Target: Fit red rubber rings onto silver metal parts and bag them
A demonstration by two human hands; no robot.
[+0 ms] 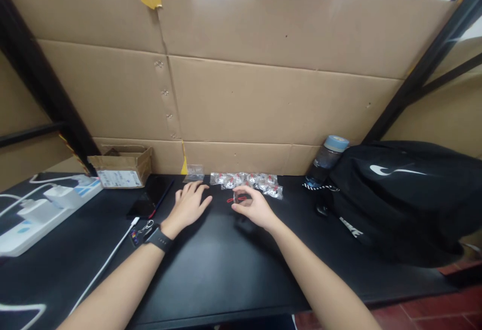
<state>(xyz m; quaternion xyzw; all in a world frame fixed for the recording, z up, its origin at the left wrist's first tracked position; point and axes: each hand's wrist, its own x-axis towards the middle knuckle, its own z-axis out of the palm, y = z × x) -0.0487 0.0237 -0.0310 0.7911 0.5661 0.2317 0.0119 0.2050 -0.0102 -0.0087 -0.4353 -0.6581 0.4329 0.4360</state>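
My left hand is spread with fingers apart, low over the black table, its fingertips just short of a flat clear plastic bag. My right hand pinches a small clear item with a red cord between thumb and fingers; its exact kind is too small to tell. Behind the right hand, several small clear packets with red bits inside lie in a cluster along the cardboard wall. A dark watch is on my left wrist.
To the left are a white power strip with chargers, an opened cardboard box, a phone, a keyring and a white cable. At right stand a bottle and a black backpack. A cardboard wall closes the back.
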